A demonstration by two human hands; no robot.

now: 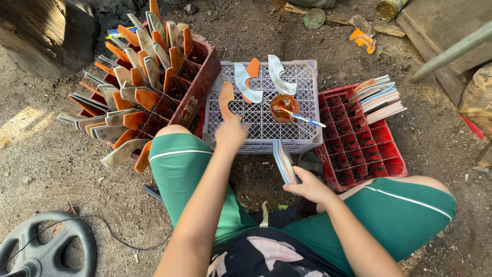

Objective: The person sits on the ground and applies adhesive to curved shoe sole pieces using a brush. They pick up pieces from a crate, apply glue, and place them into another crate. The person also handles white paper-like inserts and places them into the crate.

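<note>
**Curved sole pieces handled over an upturned white crate**

The left hand is closed around the lower end of a curved, orange, smooth-faced sole-shaped piece, holding it upright over the near edge of the white plastic lattice crate. The right hand grips a thin stack of flat pieces with pale blue and orange edges, held on edge just in front of the crate's near wall, between the person's knees.

The crate serves as the surface; its top is an open grid. On it lie two pale grey crescent-shaped pieces and a small orange piece between them, all flat. Beside them stands a small round orange pot with glossy contents, and a brush with a light blue handle rests across it, pointing right.

To the right, a red plastic crate with square compartments carries layered stacks of similar flat pieces at its far end. To the left, a dark red compartment crate is tilted, with many grey and orange curved pieces standing fanned out in its cells.

The ground is dry, gritty dirt. A grey wheel-shaped object lies at the lower left.
</note>
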